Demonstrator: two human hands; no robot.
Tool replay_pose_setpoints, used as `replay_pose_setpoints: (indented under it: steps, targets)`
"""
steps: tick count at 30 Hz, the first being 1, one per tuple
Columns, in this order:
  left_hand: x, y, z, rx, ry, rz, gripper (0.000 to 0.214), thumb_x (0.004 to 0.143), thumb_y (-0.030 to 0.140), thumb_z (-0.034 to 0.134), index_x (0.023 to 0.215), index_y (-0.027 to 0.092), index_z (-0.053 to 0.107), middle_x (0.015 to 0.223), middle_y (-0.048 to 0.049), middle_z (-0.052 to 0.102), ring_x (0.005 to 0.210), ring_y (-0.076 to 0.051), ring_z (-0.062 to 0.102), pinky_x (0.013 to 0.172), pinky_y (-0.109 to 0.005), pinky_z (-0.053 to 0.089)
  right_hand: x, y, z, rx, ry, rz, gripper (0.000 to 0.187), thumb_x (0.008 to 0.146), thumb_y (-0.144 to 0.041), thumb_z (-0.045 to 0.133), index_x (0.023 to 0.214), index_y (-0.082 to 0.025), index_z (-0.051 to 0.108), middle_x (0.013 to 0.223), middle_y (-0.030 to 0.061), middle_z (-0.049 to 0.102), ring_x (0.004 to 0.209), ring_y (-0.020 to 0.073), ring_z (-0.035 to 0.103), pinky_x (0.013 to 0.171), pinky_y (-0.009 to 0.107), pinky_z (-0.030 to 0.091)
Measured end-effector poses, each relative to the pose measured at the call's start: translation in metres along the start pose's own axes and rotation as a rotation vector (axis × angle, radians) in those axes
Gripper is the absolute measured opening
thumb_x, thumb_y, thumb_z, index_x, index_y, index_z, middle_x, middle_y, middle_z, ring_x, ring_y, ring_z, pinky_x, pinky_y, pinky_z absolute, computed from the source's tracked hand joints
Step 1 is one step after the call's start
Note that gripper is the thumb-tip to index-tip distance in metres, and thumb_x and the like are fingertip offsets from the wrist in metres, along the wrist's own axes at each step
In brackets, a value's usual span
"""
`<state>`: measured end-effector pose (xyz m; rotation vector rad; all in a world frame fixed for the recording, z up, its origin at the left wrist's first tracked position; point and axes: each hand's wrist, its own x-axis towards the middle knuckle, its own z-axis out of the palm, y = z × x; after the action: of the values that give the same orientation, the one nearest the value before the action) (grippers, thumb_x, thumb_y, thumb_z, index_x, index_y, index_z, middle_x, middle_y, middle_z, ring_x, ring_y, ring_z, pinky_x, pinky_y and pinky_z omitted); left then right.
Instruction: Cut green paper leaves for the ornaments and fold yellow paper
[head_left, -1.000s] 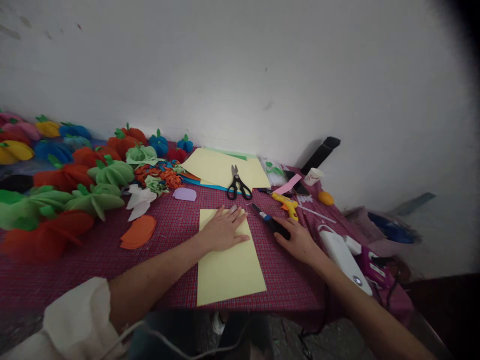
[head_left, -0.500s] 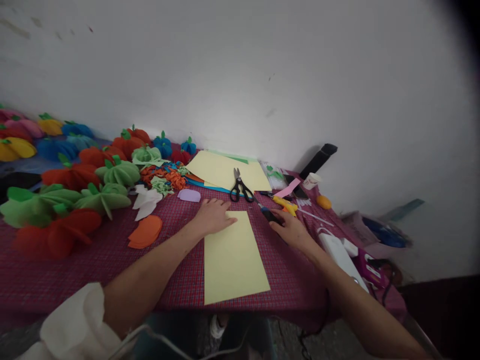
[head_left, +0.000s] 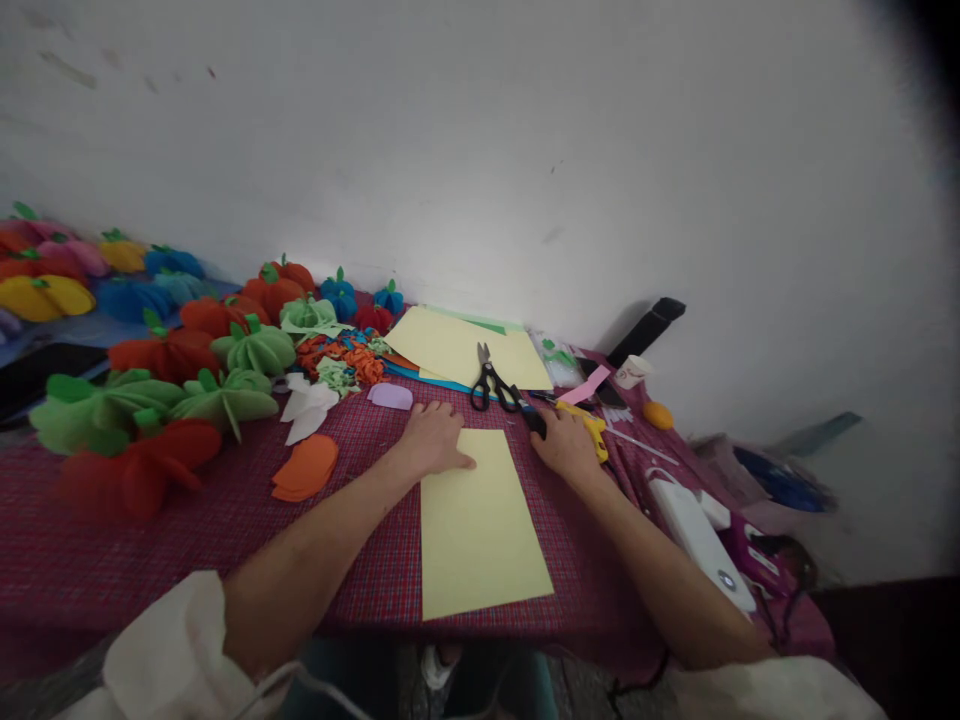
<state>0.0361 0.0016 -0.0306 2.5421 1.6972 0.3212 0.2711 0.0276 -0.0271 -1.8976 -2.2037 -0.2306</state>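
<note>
A pale yellow paper sheet (head_left: 480, 525) lies on the red checked tablecloth (head_left: 202, 520) in front of me. My left hand (head_left: 433, 440) rests with loosely curled fingers on the sheet's top left corner. My right hand (head_left: 564, 445) lies just right of the sheet, closed around a dark utility knife (head_left: 531, 415) whose tip points toward the black scissors (head_left: 491, 380). A yellow glue gun (head_left: 592, 428) lies right beside that hand.
Paper pumpkins in green, red, orange, blue and yellow (head_left: 150, 360) crowd the left side. Orange cut-outs (head_left: 306, 468), white scraps, a lilac piece (head_left: 390, 396) and a paper stack (head_left: 457, 345) lie behind. A white device (head_left: 697, 535), paper cup (head_left: 631, 372) and orange ball (head_left: 658, 415) sit right.
My left hand slid from the middle of the sheet to its top left corner. My right hand, with the knife, moved up and in toward the scissors.
</note>
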Motion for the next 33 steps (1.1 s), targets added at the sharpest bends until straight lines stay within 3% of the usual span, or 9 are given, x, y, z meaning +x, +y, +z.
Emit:
replay_pose_setpoints:
  steps: [2,6,12,16,19,22,25,29,33]
  targets:
    - [0.002,-0.001,0.001,-0.026,-0.011,-0.016,0.064,0.054,0.063,0.062,0.101,0.019,0.059,0.102,-0.0121,0.057,0.098,-0.029,0.047,0.083,-0.043,0.033,0.000,-0.009,-0.005,0.110,-0.019,-0.073,0.042,0.078,-0.029,0.049,0.116,-0.014,0.053,0.110,0.0157,0.055,0.107,0.0289,0.047,0.091,0.041,0.033]
    - [0.006,-0.005,0.003,-0.106,-0.029,-0.051,0.059,0.054,0.056,0.066,0.100,0.020,0.059,0.101,-0.0106,0.059,0.099,-0.030,0.049,0.084,-0.045,0.033,0.008,-0.030,-0.005,0.389,-0.213,-0.206,0.044,0.075,-0.028,0.052,0.118,-0.016,0.053,0.114,0.0108,0.057,0.100,0.0215,0.053,0.088,0.032,0.038]
    - [0.009,-0.009,0.003,-0.177,-0.049,-0.086,0.029,0.063,0.038,0.064,0.086,0.021,0.064,0.096,-0.0087,0.062,0.095,-0.028,0.054,0.081,-0.042,0.035,0.021,-0.044,0.003,0.564,-0.301,-0.227,0.050,0.063,-0.018,0.061,0.113,-0.015,0.058,0.105,0.0087,0.062,0.090,0.0200,0.056,0.081,0.029,0.041]
    - [0.010,-0.009,-0.001,-0.211,0.003,-0.080,0.015,0.073,0.026,0.054,0.082,0.023,0.064,0.091,-0.0045,0.064,0.092,-0.023,0.055,0.082,-0.039,0.034,0.019,-0.040,0.010,0.759,-0.368,-0.190,0.029,0.064,-0.019,0.060,0.092,-0.017,0.068,0.084,0.0023,0.067,0.075,0.0164,0.059,0.068,0.026,0.045]
    - [0.010,-0.009,-0.006,-0.230,0.074,-0.118,0.024,0.077,0.029,0.051,0.098,0.023,0.060,0.101,-0.0055,0.063,0.099,-0.024,0.053,0.086,-0.039,0.032,0.019,-0.032,0.014,0.944,-0.381,-0.111,0.016,0.067,-0.030,0.061,0.069,-0.015,0.067,0.061,-0.0006,0.064,0.054,0.0138,0.057,0.053,0.024,0.044]
    - [0.010,-0.010,-0.012,-0.263,0.227,-0.236,0.055,0.075,0.037,0.053,0.126,0.020,0.040,0.116,-0.0118,0.054,0.109,-0.028,0.047,0.089,-0.041,0.031,0.025,-0.019,0.014,1.172,-0.262,0.008,0.023,0.070,-0.038,0.059,0.073,-0.017,0.065,0.065,-0.0002,0.066,0.056,0.0143,0.058,0.053,0.026,0.047]
    - [0.009,-0.010,-0.017,-0.292,0.344,-0.311,0.074,0.073,0.039,0.057,0.135,0.019,0.024,0.120,-0.0149,0.050,0.111,-0.031,0.045,0.090,-0.043,0.032,0.035,-0.003,0.011,1.374,-0.055,0.150,0.025,0.071,-0.040,0.058,0.084,-0.019,0.061,0.075,0.0007,0.068,0.062,0.0147,0.061,0.060,0.028,0.051]
    - [0.008,-0.002,-0.019,-0.474,0.396,-0.280,0.060,0.078,0.045,0.049,0.128,0.015,0.036,0.117,-0.0147,0.052,0.108,-0.028,0.048,0.088,-0.039,0.036,0.045,0.011,0.009,1.528,0.228,0.287,0.027,0.070,-0.037,0.060,0.089,-0.019,0.058,0.081,0.0008,0.067,0.069,0.0135,0.062,0.066,0.028,0.052]
    - [0.010,0.000,-0.025,-0.777,0.558,-0.439,0.058,0.081,0.054,0.038,0.124,0.015,0.040,0.116,-0.0152,0.052,0.102,-0.025,0.053,0.085,-0.036,0.040,0.041,0.003,-0.011,1.594,0.639,0.259,0.024,0.073,-0.032,0.058,0.095,-0.021,0.059,0.090,-0.0010,0.066,0.078,0.0119,0.061,0.073,0.028,0.050]
